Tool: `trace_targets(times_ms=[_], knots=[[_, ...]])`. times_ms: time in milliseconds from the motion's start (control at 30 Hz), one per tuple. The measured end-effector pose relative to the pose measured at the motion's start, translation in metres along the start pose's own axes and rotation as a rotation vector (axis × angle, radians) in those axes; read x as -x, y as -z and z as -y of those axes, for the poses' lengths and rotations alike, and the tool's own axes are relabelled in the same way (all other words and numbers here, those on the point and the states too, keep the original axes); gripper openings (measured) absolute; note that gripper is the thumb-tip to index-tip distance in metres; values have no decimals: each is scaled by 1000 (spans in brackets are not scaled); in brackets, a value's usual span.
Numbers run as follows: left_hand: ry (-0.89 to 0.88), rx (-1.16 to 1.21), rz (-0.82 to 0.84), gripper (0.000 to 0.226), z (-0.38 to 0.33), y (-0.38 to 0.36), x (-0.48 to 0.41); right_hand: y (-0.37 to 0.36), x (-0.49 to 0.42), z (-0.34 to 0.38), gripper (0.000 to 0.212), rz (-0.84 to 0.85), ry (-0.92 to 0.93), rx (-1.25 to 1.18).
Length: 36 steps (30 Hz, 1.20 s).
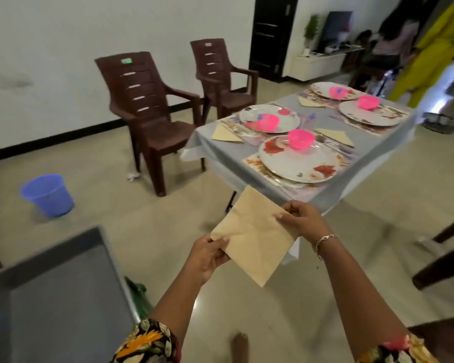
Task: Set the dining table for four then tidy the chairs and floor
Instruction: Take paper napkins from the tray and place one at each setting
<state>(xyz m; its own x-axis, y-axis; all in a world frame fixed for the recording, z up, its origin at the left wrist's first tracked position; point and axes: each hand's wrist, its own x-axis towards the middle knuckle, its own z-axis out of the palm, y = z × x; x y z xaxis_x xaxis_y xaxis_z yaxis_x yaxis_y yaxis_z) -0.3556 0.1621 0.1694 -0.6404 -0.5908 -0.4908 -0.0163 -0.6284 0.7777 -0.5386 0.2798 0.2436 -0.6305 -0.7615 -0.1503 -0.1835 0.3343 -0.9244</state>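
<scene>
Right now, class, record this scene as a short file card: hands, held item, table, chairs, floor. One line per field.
Hands: left hand and right hand each pinch an edge of the beige napkin
Held item: a flat square, short of the table
Table: four plates, a pink bowl on each; three folded napkins
Chairs: two brown chairs stand off from the table
Floor: blue bucket; crumpled scrap

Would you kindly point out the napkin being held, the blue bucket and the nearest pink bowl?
napkin (254,235): head view, centre of the beige sheet.
blue bucket (53,203): head view, outer wall.
nearest pink bowl (301,142): head view, its side.
</scene>
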Motion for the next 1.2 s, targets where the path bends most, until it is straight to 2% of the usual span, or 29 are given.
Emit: trace_targets(times_ms=[233,367,500,733,833,967,1200], knots=[[-50,-196,12,16,-11,-114,-114,119,-72,-61,23,-93,-288,-50],[-75,-293,57,16,-33,-188,-168,186,-109,-72,25,-189,-332,-121],[-123,-369,127,15,-47,-256,-211,244,-133,-83,25,-191,-386,-175],[-111,-357,239,17,-43,-356,-274,328,-181,-121,23,-252,-518,-313],[-152,-348,276,19,-38,-406,-305,376,-207,-140,22,-318,-478,-359],[-196,-443,317,38,-32,-485,-349,461,-237,-157,25,-392,-334,-352],[-264,-482,377,39,-17,-629,-411,604,-275,-182,36,-520,-103,-306]])
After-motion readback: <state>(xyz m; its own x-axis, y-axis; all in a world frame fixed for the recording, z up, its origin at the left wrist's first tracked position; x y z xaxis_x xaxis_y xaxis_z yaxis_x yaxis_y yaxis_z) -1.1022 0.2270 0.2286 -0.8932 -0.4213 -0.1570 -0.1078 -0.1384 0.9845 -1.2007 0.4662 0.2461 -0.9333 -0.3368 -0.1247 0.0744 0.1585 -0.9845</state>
